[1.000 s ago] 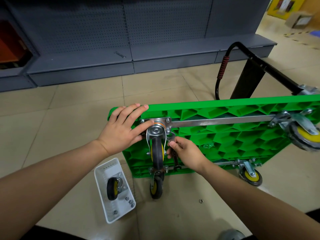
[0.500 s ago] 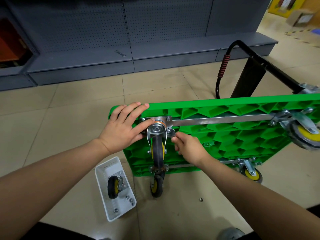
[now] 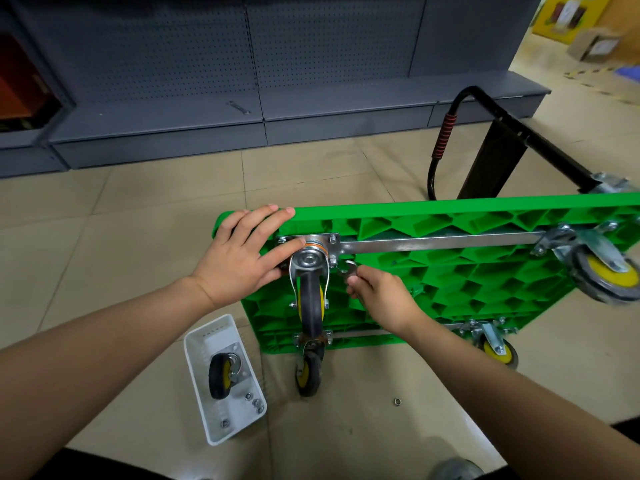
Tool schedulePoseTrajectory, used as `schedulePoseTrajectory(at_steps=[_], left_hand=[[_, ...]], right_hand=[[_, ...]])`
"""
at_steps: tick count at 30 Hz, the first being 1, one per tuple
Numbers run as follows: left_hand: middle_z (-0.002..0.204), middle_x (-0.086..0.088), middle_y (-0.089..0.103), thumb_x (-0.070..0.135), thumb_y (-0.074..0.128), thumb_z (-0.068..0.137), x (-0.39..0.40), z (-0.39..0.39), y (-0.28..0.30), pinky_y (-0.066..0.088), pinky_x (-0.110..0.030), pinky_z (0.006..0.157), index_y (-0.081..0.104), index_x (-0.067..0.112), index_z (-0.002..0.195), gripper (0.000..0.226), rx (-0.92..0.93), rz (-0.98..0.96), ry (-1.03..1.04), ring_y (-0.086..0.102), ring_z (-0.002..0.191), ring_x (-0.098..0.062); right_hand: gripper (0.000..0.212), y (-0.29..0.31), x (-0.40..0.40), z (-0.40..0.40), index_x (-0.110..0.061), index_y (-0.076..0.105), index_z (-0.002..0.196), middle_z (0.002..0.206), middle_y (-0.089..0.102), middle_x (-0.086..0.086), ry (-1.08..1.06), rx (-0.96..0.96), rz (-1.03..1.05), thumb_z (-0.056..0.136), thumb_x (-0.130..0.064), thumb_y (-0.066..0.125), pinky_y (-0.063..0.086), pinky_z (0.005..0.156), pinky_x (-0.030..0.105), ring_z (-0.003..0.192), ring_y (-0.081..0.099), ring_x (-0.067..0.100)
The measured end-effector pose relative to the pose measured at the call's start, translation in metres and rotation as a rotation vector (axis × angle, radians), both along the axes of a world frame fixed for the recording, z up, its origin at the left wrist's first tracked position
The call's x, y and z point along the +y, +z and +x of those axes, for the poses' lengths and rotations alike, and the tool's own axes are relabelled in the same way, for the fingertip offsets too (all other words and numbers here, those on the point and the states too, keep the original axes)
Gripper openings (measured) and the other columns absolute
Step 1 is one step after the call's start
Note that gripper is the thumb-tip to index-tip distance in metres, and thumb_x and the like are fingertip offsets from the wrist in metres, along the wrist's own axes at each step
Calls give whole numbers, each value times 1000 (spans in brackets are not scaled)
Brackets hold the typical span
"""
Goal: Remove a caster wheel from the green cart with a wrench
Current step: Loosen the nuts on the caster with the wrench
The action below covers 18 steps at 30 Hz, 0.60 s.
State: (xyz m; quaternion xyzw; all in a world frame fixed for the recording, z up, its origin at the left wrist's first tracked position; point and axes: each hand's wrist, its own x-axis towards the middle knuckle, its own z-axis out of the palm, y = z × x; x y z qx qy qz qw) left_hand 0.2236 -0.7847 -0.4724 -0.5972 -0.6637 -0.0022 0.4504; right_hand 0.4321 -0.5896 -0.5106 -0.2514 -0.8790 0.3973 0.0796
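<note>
The green cart [image 3: 450, 271] stands on its side with its ribbed underside facing me. A caster wheel [image 3: 310, 299] with a black tyre and yellow hub hangs from a metal plate at the cart's upper left corner. My left hand [image 3: 242, 258] lies flat over that corner, fingers straight, thumb touching the caster's swivel top. My right hand [image 3: 377, 294] grips a small metal wrench [image 3: 349, 270]; its open jaw sits just right of the plate's lower right bolt. Most of the wrench handle is hidden in my fist.
A white tray [image 3: 207, 344] on the floor at lower left holds a loose caster and several nuts. A single nut [image 3: 397, 401] lies on the tiles. Three more casters stay on the cart. The black handle [image 3: 446, 133] rests on the floor behind. Grey shelving lines the back.
My right hand has risen from beside the tyre up to the plate's lower right bolt, bringing the wrench jaw with it. My left hand has stayed on the corner.
</note>
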Motion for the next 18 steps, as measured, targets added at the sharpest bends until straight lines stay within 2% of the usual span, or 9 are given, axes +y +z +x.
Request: schedulePoseTrajectory(at_steps=[4,7,9,10,12,14,17,18], left_hand=[[154,-13,45,54,73,85,0,-1,-1,31,-49,108,57,33,142,62,-3,-10,4,44,138,-35],[154,-13,46,53,74,85,0,0,-1,32,-50,108,57,32,141,63,-11,-10,2,45,137,-35],[154,-13,46,52,75,84,0,0,1,33,-50,108,58,32,141,63,-18,-14,-3,44,137,-35],[154,-13,46,52,75,83,0,1,1,33,-50,108,58,32,141,63,-20,-12,0,44,137,-35],[153,-14,47,50,76,82,0,1,0,32,-50,108,59,31,140,63,-20,-15,3,44,137,-36],[153,-14,46,50,76,82,0,0,0,32,-50,108,59,31,139,63,-13,-18,2,44,137,-36],[153,-14,46,51,75,83,0,0,1,33,-51,107,59,30,140,63,-19,-12,0,44,137,-36],[153,-14,46,52,75,83,0,0,0,33,-51,107,59,30,140,63,-18,-11,1,44,137,-36]], right_hand=[[25,2,-11,-8,-15,66,84,83,71,-1,32,0,-149,104,-25,53,41,61,15,70,57,6],[27,2,-16,-14,-20,64,79,71,64,-9,-4,28,-191,103,-25,55,37,55,14,59,51,-4],[29,2,-18,-17,-19,61,76,64,56,-7,-38,41,-237,104,-24,55,34,48,14,50,45,-2],[28,1,-19,-19,-17,62,78,66,58,-1,-51,42,-260,104,-24,54,36,47,15,52,46,0],[26,0,-19,-21,-12,67,90,83,70,9,-59,34,-261,104,-27,53,48,59,23,70,60,15],[27,-2,-17,-23,-12,68,95,90,72,6,-31,0,-201,105,-30,51,51,72,30,83,65,24],[29,2,-12,-19,-19,57,80,74,64,-1,15,-36,-83,105,-31,48,48,69,35,71,59,21],[29,5,-10,-16,-20,53,80,75,64,0,33,-54,-21,105,-33,46,50,68,38,72,60,24]])
